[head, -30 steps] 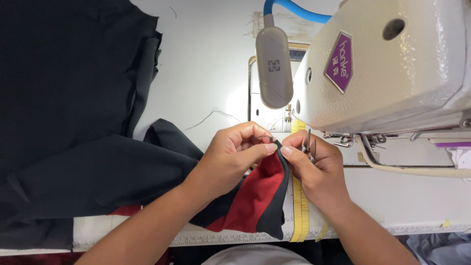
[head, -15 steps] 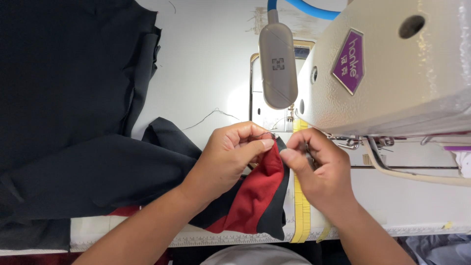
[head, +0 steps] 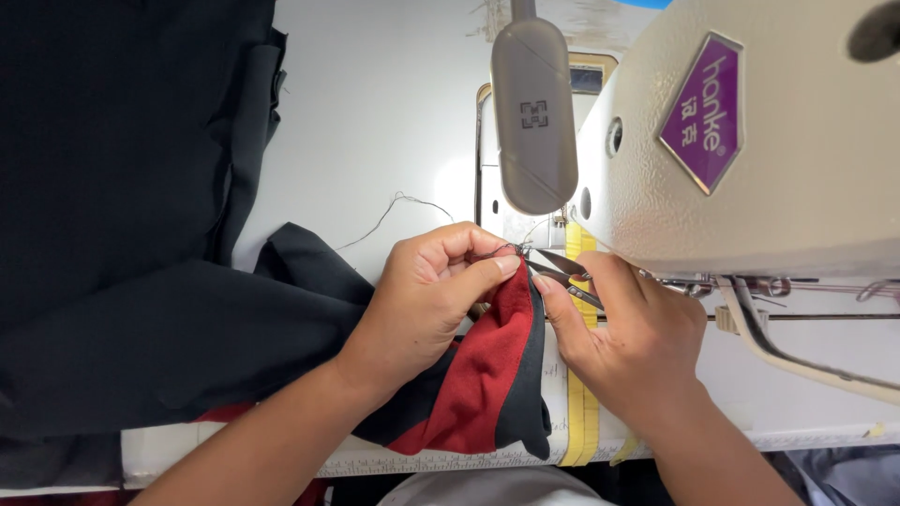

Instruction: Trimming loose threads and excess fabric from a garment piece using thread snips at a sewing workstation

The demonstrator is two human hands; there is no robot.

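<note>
Closest to the camera, a fold of red fabric (head: 473, 379) edged in black hangs off the front lip of the white table (head: 375, 141), just beside a yellow measuring tape (head: 581, 412) that runs down over the table edge. The left hand (head: 422, 300) grips the top of that red-and-black piece, thumb pressed against curled fingers, pinching the seam corner and holding it up. Right across from it, the right hand (head: 628, 333) holds small thread snips (head: 561, 267) between thumb and forefinger, the blades parted and their tips right at the pinched corner, touching or all but touching it.

And here is the change: a second ago both hands were bunched tight on the fabric edge, with a sliver of metal barely showing by the right fingers; now the snips point plainly at the seam, and the camera has leaned in closer. My read is that a loose thread end at that corner is being trimmed, though the thread itself is too fine to make out.

Further back, a big spread of black cloth (head: 122, 234) covers the left of the table, and a thin stray thread (head: 394, 211) lies on the bare white surface. Beyond the hands rises the cream sewing machine head (head: 750, 159) with a purple diamond badge, and a grey oblong lamp (head: 534, 117) hangs before it.
</note>
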